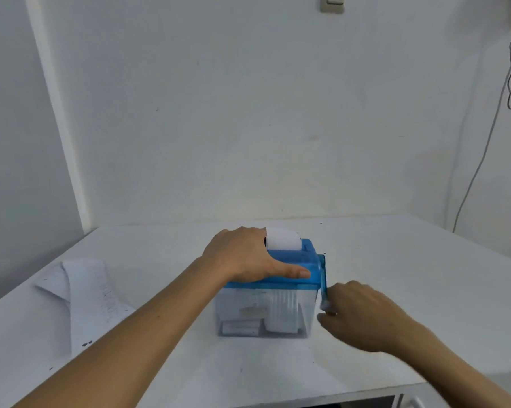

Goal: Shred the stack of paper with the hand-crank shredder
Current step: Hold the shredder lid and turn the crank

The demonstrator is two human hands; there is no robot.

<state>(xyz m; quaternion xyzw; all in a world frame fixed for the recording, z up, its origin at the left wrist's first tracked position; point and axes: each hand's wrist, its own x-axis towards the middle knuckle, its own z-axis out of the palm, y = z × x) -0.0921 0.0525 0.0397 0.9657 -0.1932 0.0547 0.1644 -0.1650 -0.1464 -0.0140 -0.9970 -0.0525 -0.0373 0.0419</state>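
shredder [292,262] sits under the left hand [248,256], palm pressed on its top, thumb straight, a sheet [283,240] standing in the slot beyond the knuckles. right hand [363,315] curls round the crank [324,279]. paper stack [86,293] lies left of the left hand

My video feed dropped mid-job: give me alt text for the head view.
The left hand presses down on the blue hand-crank shredder while the right hand grips its crank. A white sheet stands in the feed slot, strips hang in the clear bin, and more paper lies to its left.
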